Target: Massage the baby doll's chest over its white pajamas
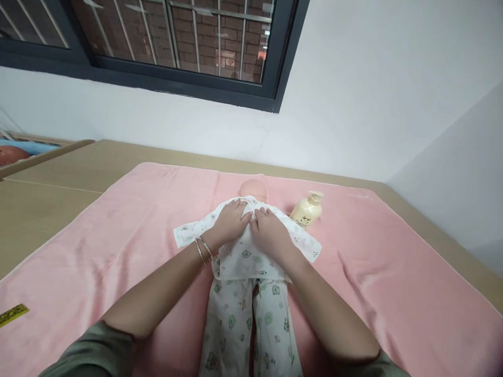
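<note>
A baby doll, its bald head (253,188) showing at the far end, lies on a pink blanket (149,209). It wears a white printed baby shirt (251,259) with the sleeves spread out to both sides, and matching pants (231,314). At the upper front of the shirt, just below the neckline, my left hand (231,220) is closed on the cloth. My right hand (270,230) pinches the shirt close beside it, the fingertips of both nearly meeting. Whatever is between the fingertips is hidden.
Right of the doll's head a pale yellow pump bottle (307,209) leans on the blanket. A yellow label strip (13,315) lies at the left edge. Wooden boards (70,162) surround the blanket, with a white wall (346,104) and a barred window (176,42) behind.
</note>
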Demonstrator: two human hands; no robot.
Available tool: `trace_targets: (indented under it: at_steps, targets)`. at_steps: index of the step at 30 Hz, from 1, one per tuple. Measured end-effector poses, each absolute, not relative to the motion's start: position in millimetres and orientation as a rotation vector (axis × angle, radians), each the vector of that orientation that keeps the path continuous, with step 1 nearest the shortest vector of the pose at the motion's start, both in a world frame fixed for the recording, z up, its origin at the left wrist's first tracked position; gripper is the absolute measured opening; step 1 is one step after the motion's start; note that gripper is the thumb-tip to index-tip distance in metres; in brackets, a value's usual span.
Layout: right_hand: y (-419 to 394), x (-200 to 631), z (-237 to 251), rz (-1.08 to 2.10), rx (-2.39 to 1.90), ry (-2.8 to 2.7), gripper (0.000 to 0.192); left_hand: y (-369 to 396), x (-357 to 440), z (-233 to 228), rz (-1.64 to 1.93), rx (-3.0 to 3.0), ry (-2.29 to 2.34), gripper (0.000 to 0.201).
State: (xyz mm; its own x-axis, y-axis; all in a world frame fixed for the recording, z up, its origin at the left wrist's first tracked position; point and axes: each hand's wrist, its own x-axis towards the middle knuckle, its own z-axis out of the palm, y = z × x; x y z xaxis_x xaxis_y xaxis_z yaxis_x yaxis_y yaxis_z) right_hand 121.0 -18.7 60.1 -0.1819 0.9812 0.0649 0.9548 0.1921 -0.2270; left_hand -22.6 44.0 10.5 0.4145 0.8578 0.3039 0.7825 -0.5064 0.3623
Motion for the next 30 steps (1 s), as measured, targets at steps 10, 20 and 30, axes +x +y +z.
trace_targets:
  at_steps: [10, 20, 30]
  targets:
    - [12.8, 146.0, 41.6, 0.273, -1.960, -2.093, 0.059, 38.0, -16.8, 2.5, 0.766, 2.526, 1.536, 0.051]
    - [5.6, 142.0, 53.4, 0.160, -1.937, -2.173, 0.048, 4.1, 5.2, 9.3, 0.820, 2.568, 1.612, 0.045]
    - [-12.3, 130.3, 65.0, 0.165, -1.861, -2.215, 0.041, 31.2, -14.1, 16.7, 0.721, 2.505, 1.605, 0.042]
